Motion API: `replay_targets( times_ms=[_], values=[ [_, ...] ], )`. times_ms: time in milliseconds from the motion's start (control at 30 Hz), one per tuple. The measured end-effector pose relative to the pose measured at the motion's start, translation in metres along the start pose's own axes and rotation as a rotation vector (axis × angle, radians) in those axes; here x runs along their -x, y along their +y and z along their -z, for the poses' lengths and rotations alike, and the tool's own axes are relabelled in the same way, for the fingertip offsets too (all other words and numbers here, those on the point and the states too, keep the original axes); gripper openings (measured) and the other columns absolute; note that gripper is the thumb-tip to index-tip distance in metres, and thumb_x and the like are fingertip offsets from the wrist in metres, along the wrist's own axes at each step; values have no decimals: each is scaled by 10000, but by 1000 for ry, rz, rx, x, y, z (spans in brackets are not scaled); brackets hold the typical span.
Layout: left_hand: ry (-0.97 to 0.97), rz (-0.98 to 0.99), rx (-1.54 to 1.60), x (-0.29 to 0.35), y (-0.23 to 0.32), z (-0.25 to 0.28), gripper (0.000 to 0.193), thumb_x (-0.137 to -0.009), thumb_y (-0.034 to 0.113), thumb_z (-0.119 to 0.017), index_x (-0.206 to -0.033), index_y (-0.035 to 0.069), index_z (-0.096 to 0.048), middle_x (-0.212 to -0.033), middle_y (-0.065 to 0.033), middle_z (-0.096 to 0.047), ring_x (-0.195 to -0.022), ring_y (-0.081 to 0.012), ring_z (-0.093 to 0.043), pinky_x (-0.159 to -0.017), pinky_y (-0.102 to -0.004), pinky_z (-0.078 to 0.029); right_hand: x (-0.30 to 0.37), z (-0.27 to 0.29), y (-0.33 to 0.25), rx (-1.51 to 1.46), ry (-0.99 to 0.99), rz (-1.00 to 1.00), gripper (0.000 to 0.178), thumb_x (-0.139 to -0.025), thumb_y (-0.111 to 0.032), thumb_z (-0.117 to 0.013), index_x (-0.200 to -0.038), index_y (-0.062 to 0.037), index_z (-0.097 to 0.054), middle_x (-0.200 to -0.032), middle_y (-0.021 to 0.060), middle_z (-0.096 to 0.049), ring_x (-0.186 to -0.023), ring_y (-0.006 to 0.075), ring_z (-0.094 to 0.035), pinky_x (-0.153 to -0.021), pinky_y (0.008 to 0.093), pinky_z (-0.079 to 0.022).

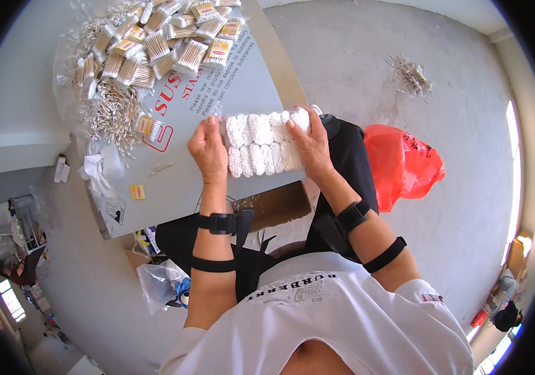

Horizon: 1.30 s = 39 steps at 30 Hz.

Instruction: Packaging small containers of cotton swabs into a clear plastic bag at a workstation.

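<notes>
Between my two hands is a clear-wrapped pack of cotton swabs (264, 145), held above the table's near right edge. Its bundles sit in two rows, white cotton tips showing. My left hand (208, 149) is closed at the left end, a bit of clear film sticking up by its thumb. My right hand (313, 145) grips the right end, thumb across the tips and fingers mostly hidden behind. Beyond, on the grey table (186, 172), lie a heap of small swab packets (158, 47), loose swabs (114, 112) and one separate packet (148, 127).
A small yellow card (136, 192) and crumpled white plastic (101, 170) lie on the table. Below its edge stands an open cardboard box (280, 206). A red plastic bag (402, 165) is at my right; scattered swabs (411, 76) lie on the floor. A person (20, 269) is far left.
</notes>
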<state>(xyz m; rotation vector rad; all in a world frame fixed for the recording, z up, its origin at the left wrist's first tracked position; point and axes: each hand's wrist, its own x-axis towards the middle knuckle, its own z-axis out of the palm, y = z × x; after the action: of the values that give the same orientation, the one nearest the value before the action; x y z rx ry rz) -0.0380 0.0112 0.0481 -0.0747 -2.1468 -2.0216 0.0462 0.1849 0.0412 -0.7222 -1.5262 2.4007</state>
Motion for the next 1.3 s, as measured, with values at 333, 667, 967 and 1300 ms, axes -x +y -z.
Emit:
replay_targets(
  times_ms=[333, 667, 967, 1300],
  values=[
    [-552, -315, -201, -19, 123, -15, 256, -986, 182, -670, -859, -34, -616, -623, -43, -493, -612, -85, -400, -539, -274, -383, 32, 11, -30, 174, -163, 95, 956, -752, -53, -824, -1542, -10, -287, -1565, 186, -364, -1489, 300, -288, -1224, 439, -218],
    [-743, -387, -212, -11, 127, -3, 248, -894, 229, -757, -1009, 23, -681, -813, -95, -636, -723, -158, -599, -634, -302, -457, -2, -18, -82, 426, -613, 311, 533, -721, -79, -857, -1226, -53, -689, -1371, 122, -619, -1412, 289, -444, -1097, 393, -434],
    [-302, -61, -158, 37, 68, 56, 548, -692, 152, -880, -1185, 63, -657, -991, -40, -613, -924, -206, -578, -790, -332, -458, 4, -8, -91, 564, -657, 475, 403, -787, -95, -781, -1184, -86, -711, -1318, 87, -634, -1304, 317, -503, -1094, 403, -428],
    [-123, -292, 8, 48, 75, 7, 307, -698, -154, -656, -934, 35, -599, -910, -79, -643, -854, -289, -593, -753, -361, -504, 10, -5, -84, 677, -569, 686, 220, -831, -122, -753, -1022, -23, -705, -1131, 115, -660, -1026, 315, -580, -912, 356, -494]
  ],
)
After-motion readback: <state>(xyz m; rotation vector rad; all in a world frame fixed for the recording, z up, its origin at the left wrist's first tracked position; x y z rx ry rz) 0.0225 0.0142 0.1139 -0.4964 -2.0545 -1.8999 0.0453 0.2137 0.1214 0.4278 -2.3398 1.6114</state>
